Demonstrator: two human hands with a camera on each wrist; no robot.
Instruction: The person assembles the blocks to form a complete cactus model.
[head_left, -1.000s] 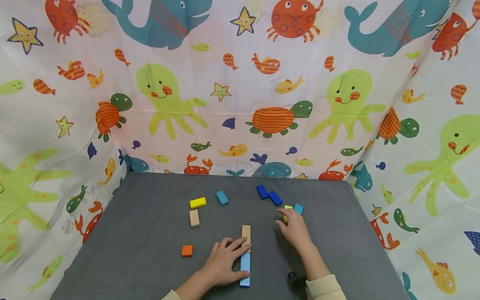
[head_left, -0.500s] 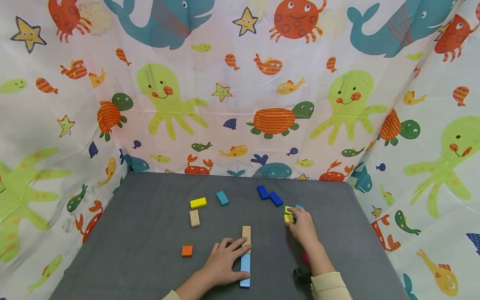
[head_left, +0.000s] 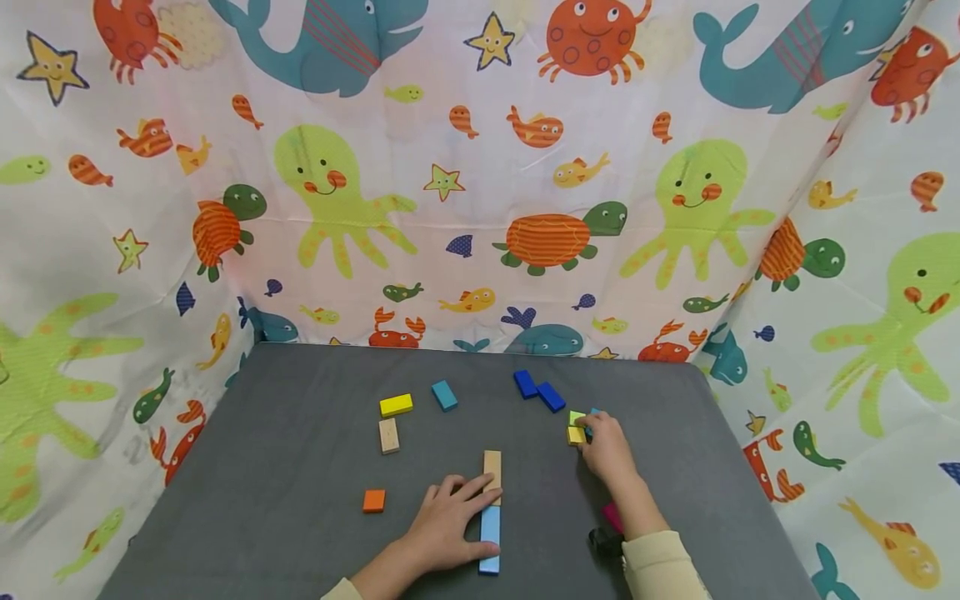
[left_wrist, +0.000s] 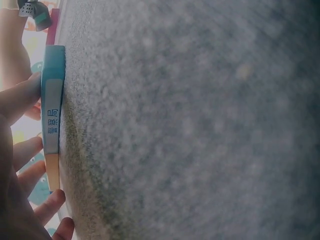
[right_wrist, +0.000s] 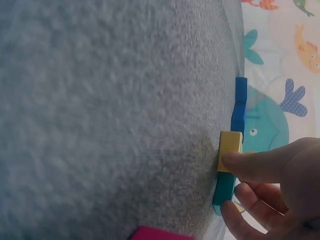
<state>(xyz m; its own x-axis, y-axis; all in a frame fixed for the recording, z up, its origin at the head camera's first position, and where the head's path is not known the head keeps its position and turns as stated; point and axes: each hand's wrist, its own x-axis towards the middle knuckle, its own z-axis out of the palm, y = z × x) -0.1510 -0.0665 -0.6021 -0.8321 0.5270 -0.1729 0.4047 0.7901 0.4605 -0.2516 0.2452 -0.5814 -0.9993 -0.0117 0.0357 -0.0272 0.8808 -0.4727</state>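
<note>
My left hand (head_left: pixel 442 529) rests spread along a row of two blocks standing end to end. Its thumb touches the light blue block (head_left: pixel 489 525), which has printed characters on its side in the left wrist view; the fingers lie by the wooden block (head_left: pixel 492 461). At the table's right, my right hand (head_left: pixel 609 450) pinches a small yellow block (right_wrist: pixel 230 141), thumb against its face, other fingertips partly hidden. Beside the yellow block are a lime green block (head_left: pixel 575 417) and a teal block (right_wrist: pixel 225 187), partly covered by the hand in the head view.
Two dark blue blocks (head_left: pixel 551 397) lie behind the right hand. A magenta block (head_left: pixel 612 517) shows beside the right forearm. Further left are a teal block (head_left: pixel 444 396), a long yellow block (head_left: pixel 396 406), a wooden block (head_left: pixel 388 436) and an orange block (head_left: pixel 373 501). A printed curtain (head_left: pixel 480 283) borders the table.
My right hand has moved slightly right and its fingers have closed in on the yellow block. The magenta block has come into view beside the forearm. My left hand stays in place.
</note>
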